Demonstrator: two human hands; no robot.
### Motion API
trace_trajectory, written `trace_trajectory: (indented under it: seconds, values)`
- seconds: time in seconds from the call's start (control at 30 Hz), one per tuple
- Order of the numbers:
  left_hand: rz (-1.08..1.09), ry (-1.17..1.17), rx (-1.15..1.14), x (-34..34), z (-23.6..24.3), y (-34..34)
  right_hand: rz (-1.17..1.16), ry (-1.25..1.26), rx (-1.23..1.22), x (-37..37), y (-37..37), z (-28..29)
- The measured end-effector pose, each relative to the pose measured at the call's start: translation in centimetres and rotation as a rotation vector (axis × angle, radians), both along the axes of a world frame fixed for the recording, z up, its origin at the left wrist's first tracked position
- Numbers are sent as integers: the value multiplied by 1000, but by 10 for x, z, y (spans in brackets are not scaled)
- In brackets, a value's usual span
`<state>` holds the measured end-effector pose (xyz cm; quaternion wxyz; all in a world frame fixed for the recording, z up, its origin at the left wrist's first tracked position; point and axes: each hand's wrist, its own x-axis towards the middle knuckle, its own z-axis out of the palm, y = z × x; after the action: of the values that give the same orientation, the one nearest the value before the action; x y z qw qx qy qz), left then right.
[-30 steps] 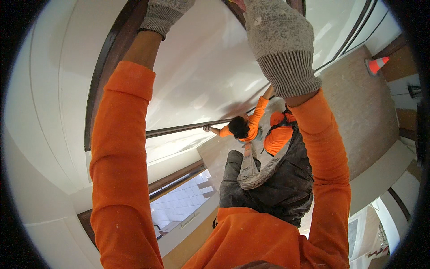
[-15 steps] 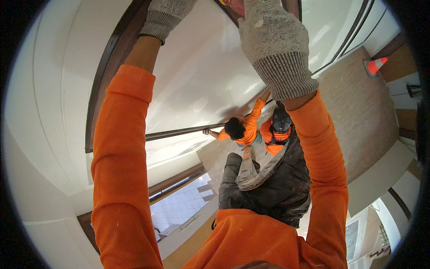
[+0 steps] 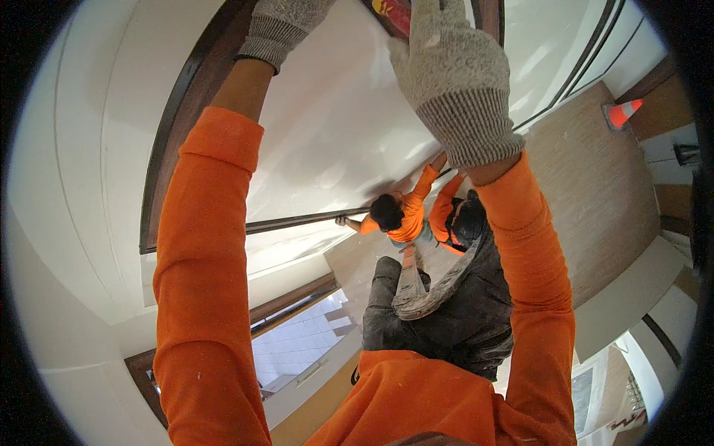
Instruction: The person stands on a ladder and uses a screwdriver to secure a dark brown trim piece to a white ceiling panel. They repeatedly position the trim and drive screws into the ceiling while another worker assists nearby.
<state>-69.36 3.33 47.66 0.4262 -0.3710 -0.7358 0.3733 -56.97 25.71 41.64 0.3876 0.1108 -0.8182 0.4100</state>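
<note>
Both my hands are raised overhead in grey knit gloves. My left hand is at the top edge beside a dark brown frame; its fingers are cut off, so its grip is hidden. My right hand is up in front of the large white panel, its visible fingers stretched upward and slightly apart, the tips out of view. Just left of its thumb is a red and yellow object, mostly cut off, its kind unclear. I cannot tell whether the hand touches it.
Below, one person in orange has hands at the panel's dark lower edge. Another in orange and a dark vest stands close by my legs. A traffic cone stands on the wood-look floor at right.
My right hand has shifted slightly down and left, with more of its fingers and the red and yellow object showing. The person in the vest has leaned and reached toward the panel.
</note>
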Motion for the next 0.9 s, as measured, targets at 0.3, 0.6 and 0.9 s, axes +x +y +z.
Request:
trace_trajectory:
  seconds: [0.3,0.6,0.9]
  values:
    - [21,-6,-46,10,9,11,18,-211,141,19,7,43]
    - [0,35,-53,-1,6,6,-44,-195,281,4,1,14]
    - [146,-175,-17,20,22,8,-153,27,375,7,-13,6]
